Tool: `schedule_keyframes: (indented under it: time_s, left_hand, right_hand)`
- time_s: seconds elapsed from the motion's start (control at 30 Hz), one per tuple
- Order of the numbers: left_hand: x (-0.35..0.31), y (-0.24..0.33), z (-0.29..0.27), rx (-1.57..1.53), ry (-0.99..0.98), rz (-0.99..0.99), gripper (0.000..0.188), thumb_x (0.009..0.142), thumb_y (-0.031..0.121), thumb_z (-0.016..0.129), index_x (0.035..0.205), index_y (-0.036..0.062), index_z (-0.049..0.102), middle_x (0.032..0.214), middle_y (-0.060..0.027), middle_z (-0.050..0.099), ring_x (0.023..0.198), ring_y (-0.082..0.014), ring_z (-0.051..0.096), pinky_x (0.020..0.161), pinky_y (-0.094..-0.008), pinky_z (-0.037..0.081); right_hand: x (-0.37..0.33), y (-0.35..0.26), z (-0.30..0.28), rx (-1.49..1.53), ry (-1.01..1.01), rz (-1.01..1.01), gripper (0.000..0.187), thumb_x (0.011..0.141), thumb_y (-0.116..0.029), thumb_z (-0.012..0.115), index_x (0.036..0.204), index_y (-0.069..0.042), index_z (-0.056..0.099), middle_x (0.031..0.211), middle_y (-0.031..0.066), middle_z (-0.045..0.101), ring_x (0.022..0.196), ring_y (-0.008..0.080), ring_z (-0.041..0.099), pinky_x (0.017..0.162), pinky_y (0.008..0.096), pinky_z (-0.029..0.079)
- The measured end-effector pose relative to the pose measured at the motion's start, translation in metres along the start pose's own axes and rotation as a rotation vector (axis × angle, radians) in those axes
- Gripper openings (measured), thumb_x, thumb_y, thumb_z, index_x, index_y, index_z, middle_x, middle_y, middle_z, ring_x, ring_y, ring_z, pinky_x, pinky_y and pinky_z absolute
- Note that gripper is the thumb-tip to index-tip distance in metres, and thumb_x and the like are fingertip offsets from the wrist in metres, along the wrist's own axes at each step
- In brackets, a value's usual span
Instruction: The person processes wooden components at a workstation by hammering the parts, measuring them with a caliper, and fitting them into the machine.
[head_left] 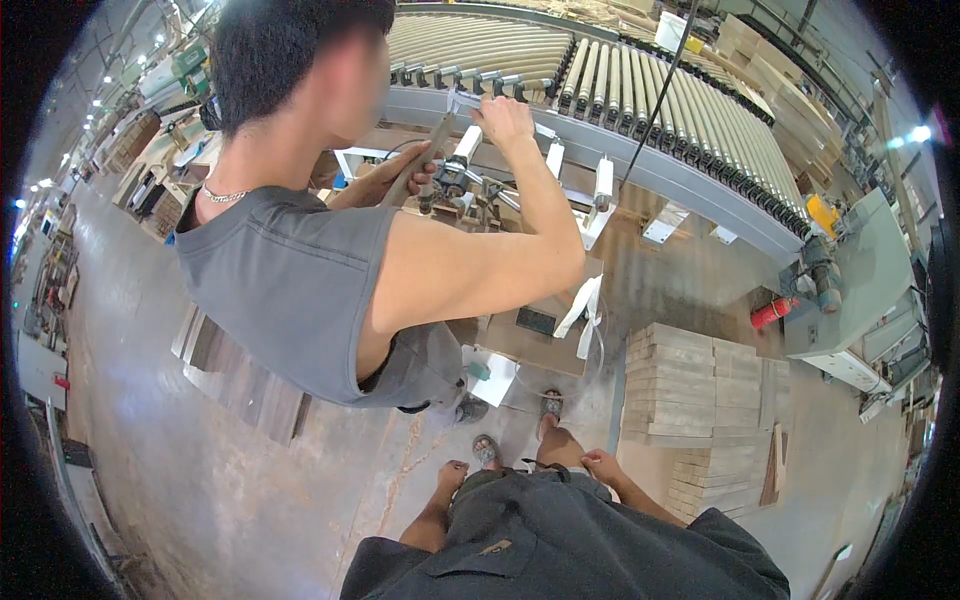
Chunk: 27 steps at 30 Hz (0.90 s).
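My left hand (453, 474) hangs beside my left thigh with its fingers curled in, and nothing shows in it. At my other thigh, my right hand (601, 466) is closed, its fingertips close to the edge of my dark shorts; whether they pinch anything is too small to tell. A co-worker in a grey sleeveless top (290, 270) stands ahead of me on the left. One of that person's hands supports a narrow wooden board (408, 178), while the other holds a silver measuring tool, seemingly a caliper (462, 99), at the board's far end.
A roller conveyor (650, 95) runs across the far side. Stacked wooden planks (690, 385) stand to my right, with a red fire extinguisher (772, 313) beyond. More planks (235, 375) lie behind the co-worker. A cardboard-topped surface (545, 345) bears a dark phone-like object (536, 320).
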<state>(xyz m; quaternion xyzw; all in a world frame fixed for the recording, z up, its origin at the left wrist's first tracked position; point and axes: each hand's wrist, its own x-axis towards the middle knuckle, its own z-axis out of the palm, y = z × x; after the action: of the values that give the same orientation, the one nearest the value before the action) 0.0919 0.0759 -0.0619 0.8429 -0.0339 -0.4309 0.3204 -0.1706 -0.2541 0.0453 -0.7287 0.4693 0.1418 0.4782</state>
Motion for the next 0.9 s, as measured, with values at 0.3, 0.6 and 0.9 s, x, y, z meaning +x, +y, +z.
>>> schedule_keyframes:
  time_s: [0.3,0.6,0.9]
  left_hand:
    - [0.011,0.003,0.002,0.026,0.004,0.088,0.033,0.081,0.034,0.062,0.094,0.0041,0.066,0.079,-0.0093,0.067,0.068,-0.018,0.064,0.064,-0.0323,0.051]
    - [0.015,0.004,0.005,0.056,-0.008,0.061,0.039,0.08,0.039,0.061,0.096,0.0039,0.066,0.078,-0.009,0.068,0.067,-0.018,0.065,0.063,-0.0318,0.052]
    - [0.01,0.008,0.005,0.017,-0.013,0.016,0.038,0.079,0.04,0.062,0.095,0.005,0.066,0.077,-0.008,0.068,0.066,-0.0175,0.065,0.064,-0.032,0.052]
  right_hand:
    - [0.005,0.007,-0.003,-0.032,0.015,-0.058,0.035,0.081,-0.034,0.062,0.099,-0.004,0.062,0.095,0.0119,0.065,0.09,0.0232,0.06,0.08,0.0334,0.047]
    - [-0.007,-0.01,-0.006,-0.009,0.052,-0.061,0.038,0.081,-0.038,0.061,0.095,-0.003,0.063,0.088,0.0122,0.066,0.084,0.0227,0.062,0.076,0.0334,0.048]
    - [-0.009,-0.017,-0.01,0.045,-0.016,0.029,0.031,0.082,-0.031,0.061,0.099,-0.004,0.062,0.094,0.0113,0.065,0.09,0.0219,0.06,0.082,0.0324,0.046]
